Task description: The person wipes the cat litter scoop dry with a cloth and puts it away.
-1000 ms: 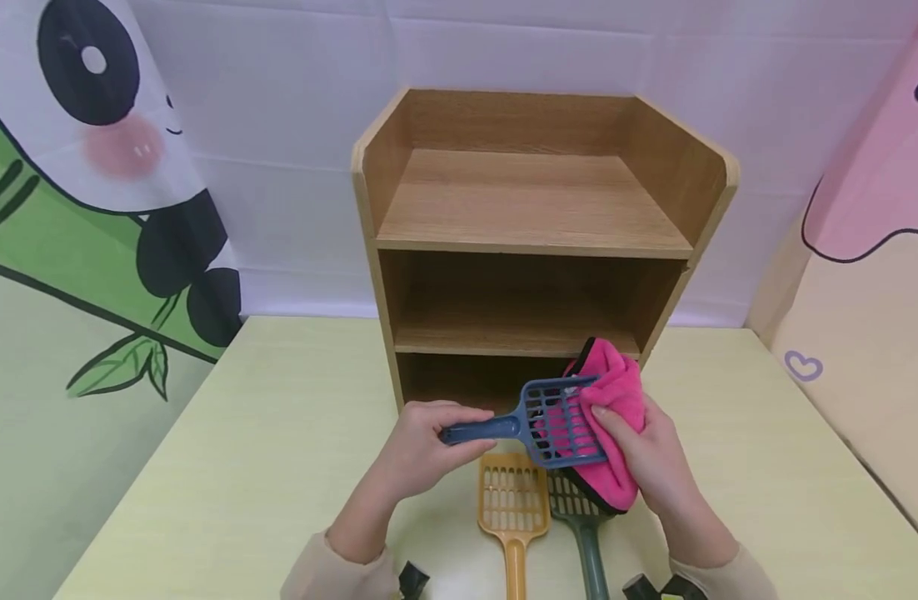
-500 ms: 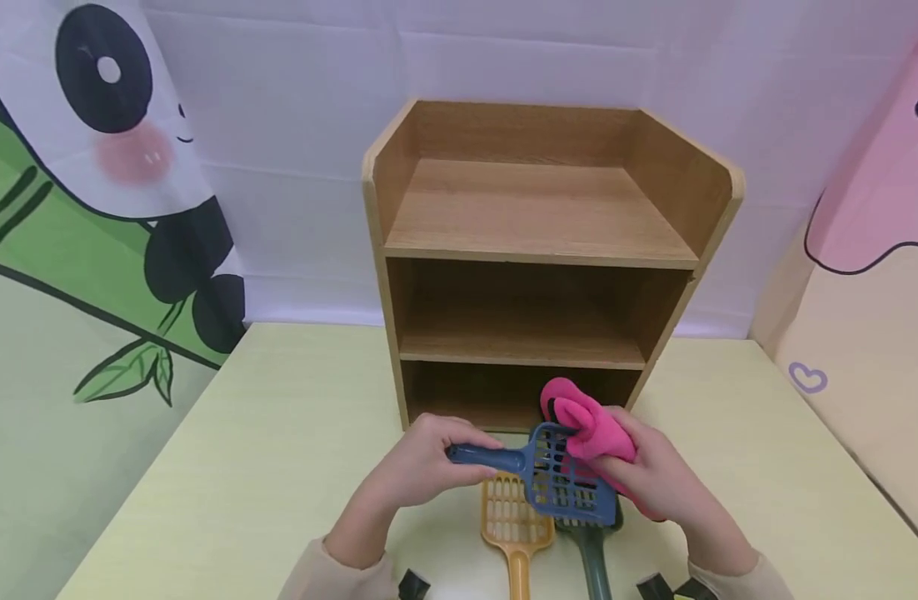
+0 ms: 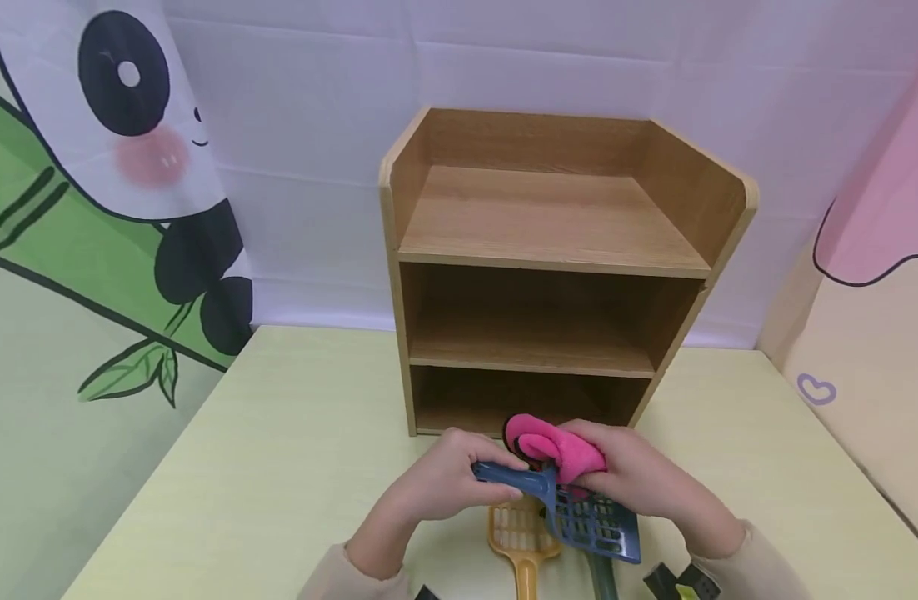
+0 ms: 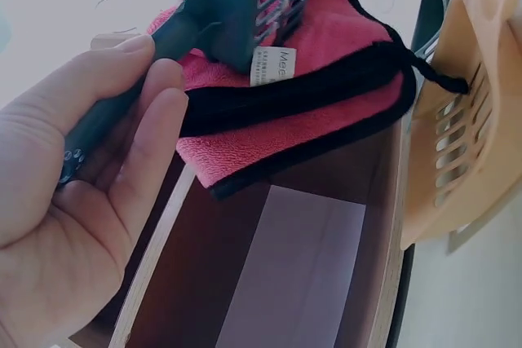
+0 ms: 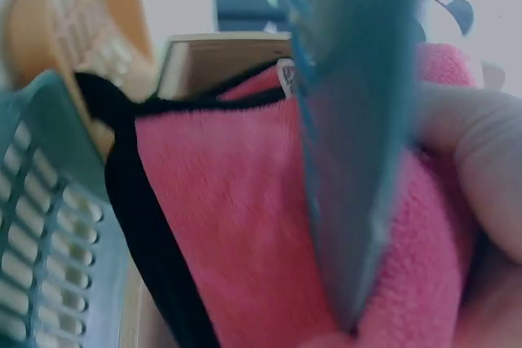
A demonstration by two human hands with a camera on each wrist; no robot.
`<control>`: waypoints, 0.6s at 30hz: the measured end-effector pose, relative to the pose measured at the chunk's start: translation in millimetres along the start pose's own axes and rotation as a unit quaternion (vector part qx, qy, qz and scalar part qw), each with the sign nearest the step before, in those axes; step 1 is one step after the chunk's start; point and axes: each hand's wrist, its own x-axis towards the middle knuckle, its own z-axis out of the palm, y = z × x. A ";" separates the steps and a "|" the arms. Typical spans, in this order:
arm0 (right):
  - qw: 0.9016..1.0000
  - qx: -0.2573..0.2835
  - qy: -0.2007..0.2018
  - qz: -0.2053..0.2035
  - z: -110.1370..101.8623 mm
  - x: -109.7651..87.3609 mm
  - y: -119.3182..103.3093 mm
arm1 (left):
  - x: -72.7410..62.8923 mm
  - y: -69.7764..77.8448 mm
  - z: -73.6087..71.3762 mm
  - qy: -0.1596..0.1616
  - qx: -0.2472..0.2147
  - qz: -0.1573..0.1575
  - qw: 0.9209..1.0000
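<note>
A blue litter scoop [image 3: 600, 527] is held up in front of the shelf, its slotted blade tilted down to the right. My left hand [image 3: 447, 482] grips the scoop by its handle, thumb on one side and fingers on the other. Bunched in my right hand [image 3: 642, 471] is a pink cloth [image 3: 562, 450] with black edging, pressed at the blade's near end by the handle. In the left wrist view the cloth hangs behind the blade, showing a white label [image 4: 273, 67]. The right wrist view has the blade edge-on against the cloth.
A three-level wooden shelf [image 3: 549, 217] stands at the back of the pale table [image 3: 279, 467]. Below my hands lie a yellow-orange litter scoop [image 3: 525, 537] and a green litter scoop [image 3: 603, 575], the latter mostly hidden by the blue one. Cartoon-printed sheets [image 3: 316, 167] hang behind.
The blue scoop has come lower, and its blade has tilted down to the right. My right hand and the cloth have slid from the blade's far end left toward the handle.
</note>
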 end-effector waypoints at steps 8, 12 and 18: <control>0.997 -0.008 -0.061 -0.036 -10.5 10.8 5.3 | 0.7 0.2 2.1 0.011 0.013 -0.001 1.000; 0.998 -0.032 -0.041 -0.020 -15.5 9.1 6.7 | 0.5 -0.6 0.4 0.025 0.023 -0.006 0.999; 0.999 0.005 -0.010 0.046 -21.9 -2.2 11.8 | -2.9 0.3 -3.9 0.052 0.024 -0.024 0.998</control>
